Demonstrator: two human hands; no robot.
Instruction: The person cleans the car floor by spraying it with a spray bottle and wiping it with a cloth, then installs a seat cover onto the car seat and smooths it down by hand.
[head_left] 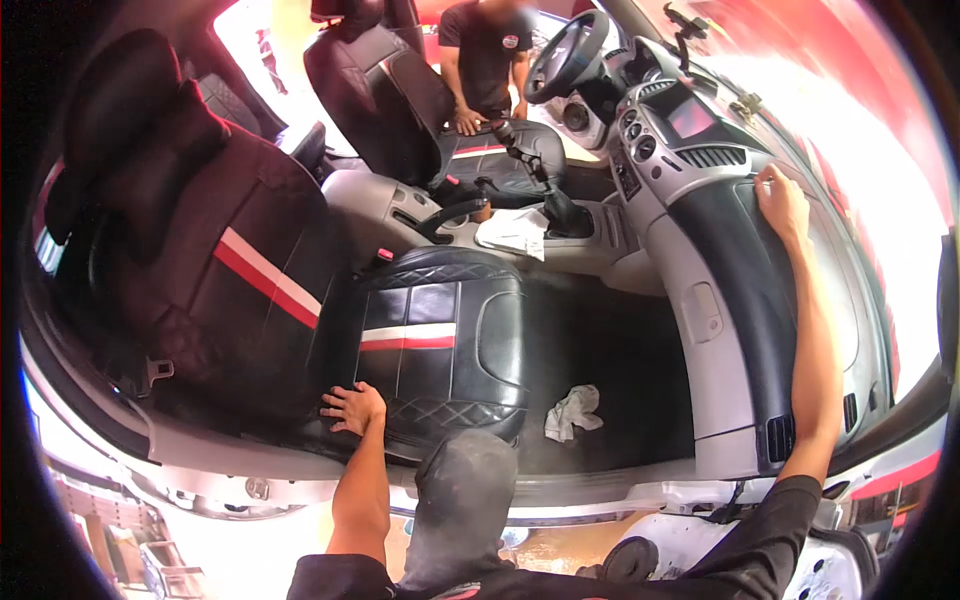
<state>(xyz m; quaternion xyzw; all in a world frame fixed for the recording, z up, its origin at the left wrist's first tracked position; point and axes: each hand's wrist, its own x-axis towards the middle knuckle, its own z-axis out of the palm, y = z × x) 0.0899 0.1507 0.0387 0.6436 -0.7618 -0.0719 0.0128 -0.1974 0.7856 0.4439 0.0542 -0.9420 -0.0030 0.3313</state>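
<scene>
My left hand (pixel 354 408) lies with its fingers spread on the near edge of the black seat (pixel 410 308), beside the backrest (pixel 250 240) with its white and red stripe. My right hand (pixel 782 203) rests on top of the dashboard (pixel 725 235), near the windshield. Its fingers are curled in, and anything they might hold is hidden. A knee in dark trousers presses up to the seat's near front corner. Neither hand touches the white cloth (pixel 573 413) on the dark floor.
Another person (pixel 485 60) stands at the far door, one hand on the far seat (pixel 500 150). Between the seats are a gear lever (pixel 565 212), a handbrake and a second white cloth (pixel 513 232). The steering wheel (pixel 567 58) is at the far side.
</scene>
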